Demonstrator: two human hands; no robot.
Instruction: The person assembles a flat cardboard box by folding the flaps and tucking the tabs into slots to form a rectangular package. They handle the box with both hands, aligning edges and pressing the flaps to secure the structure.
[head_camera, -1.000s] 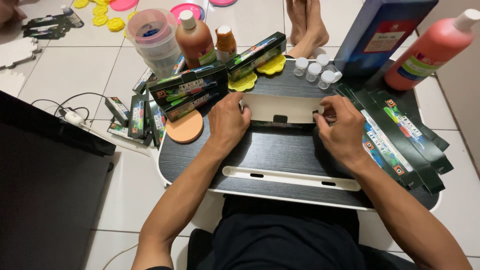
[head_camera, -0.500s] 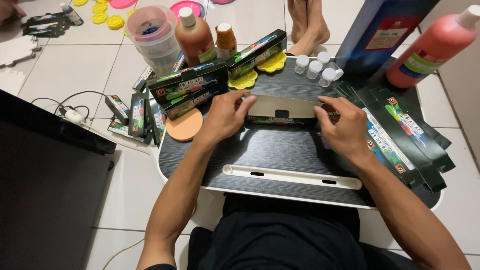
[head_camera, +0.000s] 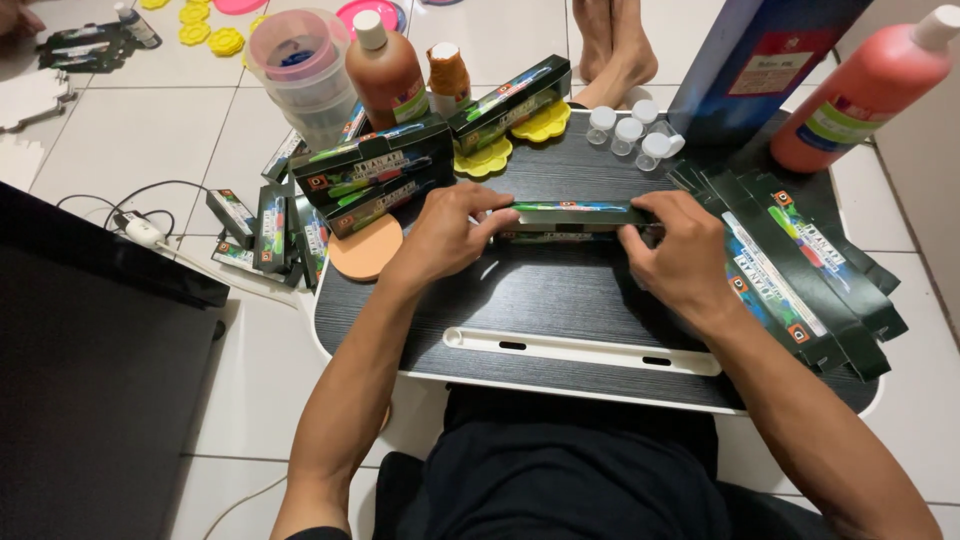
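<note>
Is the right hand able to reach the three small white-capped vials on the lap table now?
Probably yes. The right hand is busy holding the long dark green box together with the left hand, but the vials stand just beyond it, with bare table between.

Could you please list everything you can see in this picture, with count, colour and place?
long box: one, dark green, held at both ends over the tray middle
lap tray: one, black woodgrain with white rim, across the lap
flat box blanks: a stack, dark green, tray's right side
made-up boxes: several, dark green, tray's far-left corner and the floor beside it
small jars: about four, clear with white caps, far edge of tray
round pad: one, orange, tray's left edge
brown bottle: one, white cap, beyond the tray
red bottle: one, top right
tub stack: clear, pink lid, far left
left hand: on box's left end
right hand: on box's right end
</note>
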